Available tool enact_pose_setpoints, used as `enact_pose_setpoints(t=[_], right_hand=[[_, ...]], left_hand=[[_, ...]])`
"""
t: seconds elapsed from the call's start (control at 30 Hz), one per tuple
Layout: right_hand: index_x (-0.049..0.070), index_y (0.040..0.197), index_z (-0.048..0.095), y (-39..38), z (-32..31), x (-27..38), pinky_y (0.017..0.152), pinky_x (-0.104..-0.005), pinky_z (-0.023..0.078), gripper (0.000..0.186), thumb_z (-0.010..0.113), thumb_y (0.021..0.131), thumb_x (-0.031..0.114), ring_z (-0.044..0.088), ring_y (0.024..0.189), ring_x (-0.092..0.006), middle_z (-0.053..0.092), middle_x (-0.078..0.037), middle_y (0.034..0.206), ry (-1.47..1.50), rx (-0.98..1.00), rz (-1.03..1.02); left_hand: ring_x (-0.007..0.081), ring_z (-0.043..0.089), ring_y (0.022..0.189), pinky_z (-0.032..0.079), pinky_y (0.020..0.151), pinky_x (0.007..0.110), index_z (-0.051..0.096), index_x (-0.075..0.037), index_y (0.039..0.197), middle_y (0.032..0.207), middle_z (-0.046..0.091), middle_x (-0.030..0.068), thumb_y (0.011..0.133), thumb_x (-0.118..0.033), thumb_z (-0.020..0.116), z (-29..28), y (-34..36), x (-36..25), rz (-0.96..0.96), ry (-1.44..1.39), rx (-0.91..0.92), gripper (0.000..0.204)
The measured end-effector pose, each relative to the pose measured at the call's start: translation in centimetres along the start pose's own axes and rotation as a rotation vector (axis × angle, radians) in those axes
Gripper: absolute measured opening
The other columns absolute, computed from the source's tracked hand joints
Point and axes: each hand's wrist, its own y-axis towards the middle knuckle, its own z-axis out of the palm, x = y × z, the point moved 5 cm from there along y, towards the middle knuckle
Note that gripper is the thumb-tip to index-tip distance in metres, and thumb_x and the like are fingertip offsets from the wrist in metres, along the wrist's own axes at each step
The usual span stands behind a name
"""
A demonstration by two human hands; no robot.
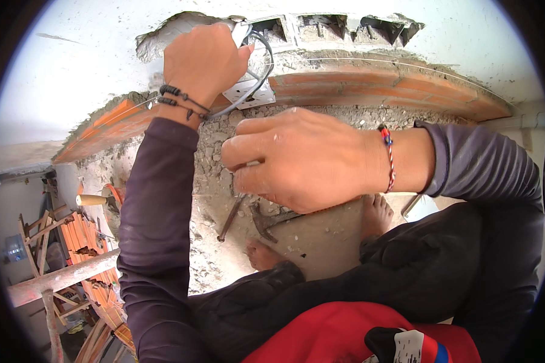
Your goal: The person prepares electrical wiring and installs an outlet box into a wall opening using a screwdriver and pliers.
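At the broken-out hollow in the white wall, my left hand (203, 60) is closed, its fingertips at a small white plastic piece (241, 32). A grey cable (267, 45) loops out beside that piece and curves down behind my left wrist. Below the hand, a white socket plate (261, 95) rests against the brick ledge, with the cable crossing in front of it. My right hand (300, 160) hovers nearer to me, fingers curled in. Whatever it may hold is hidden by the fingers.
A row of red bricks (345, 88) runs along the wall under open brick cavities (324, 27). On the dusty floor lie a hammer (263, 224) and a rusty metal bar (229, 219), near my bare feet (263, 254). Stacked bricks (85, 233) and a wooden pole (66, 278) are at left.
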Motion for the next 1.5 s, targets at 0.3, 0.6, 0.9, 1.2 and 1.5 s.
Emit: enact_pose_setpoints(t=[0.3,0.6,0.9,1.2,1.5], right_hand=[[0.002,0.092,0.071,-1.0,-2.3,-10.9,0.067,-0.0392,0.057,0.028,0.055,0.095,0.025,0.07,0.077,-0.0266,0.071,-0.013,0.09,0.397,-0.314,1.06],[-0.002,0.103,0.062,1.1,1.2,-13.8,0.072,-0.0318,0.058,0.02,0.06,0.096,0.017,0.066,0.082,-0.0203,0.065,-0.011,0.094,1.069,-0.292,1.038],[0.004,0.091,0.062,0.3,3.0,-13.4,0.061,-0.0331,0.048,0.01,0.062,0.094,0.013,0.062,0.074,-0.0156,0.066,-0.006,0.089,0.975,-0.459,1.053],[0.005,0.103,0.071,-1.0,2.2,-13.1,0.065,-0.0321,0.047,0.026,0.061,0.096,0.027,0.057,0.069,-0.0141,0.066,-0.007,0.079,0.548,-0.413,0.847],[0.005,0.094,0.074,-2.4,0.0,-13.7,0.063,-0.0322,0.047,0.024,0.062,0.092,0.025,0.057,0.065,-0.0146,0.064,-0.005,0.07,0.459,-0.341,0.786]], left_hand=[[0.0399,0.067,0.081,0.054,0.072,0.048,0.073,-0.005,0.092,0.085,0.07,0.0198,0.089,-0.038,0.061,1.1,1.8,2.2,0.094,-0.215,0.1,0.034],[0.0377,0.063,0.071,0.05,0.068,0.044,0.071,-0.001,0.088,0.077,0.067,0.0199,0.093,-0.035,0.058,1.0,2.6,2.6,0.067,-0.41,0.347,0.037],[0.0199,0.062,0.071,0.049,0.07,0.034,0.072,0.001,0.101,0.072,0.065,0.0118,0.1,-0.046,0.054,0.5,4.3,2.1,-0.102,-0.336,0.604,0.051],[0.0378,0.067,0.075,0.051,0.071,0.043,0.069,0.002,0.087,0.074,0.067,0.019,0.099,-0.052,0.052,1.1,3.4,1.9,-0.004,-0.285,0.464,0.058],[0.0145,0.051,0.064,0.044,0.066,0.032,0.07,0.002,0.097,0.072,0.065,0.0062,0.101,-0.047,0.055,1.4,3.2,1.7,-0.201,-0.498,0.566,0.052]])
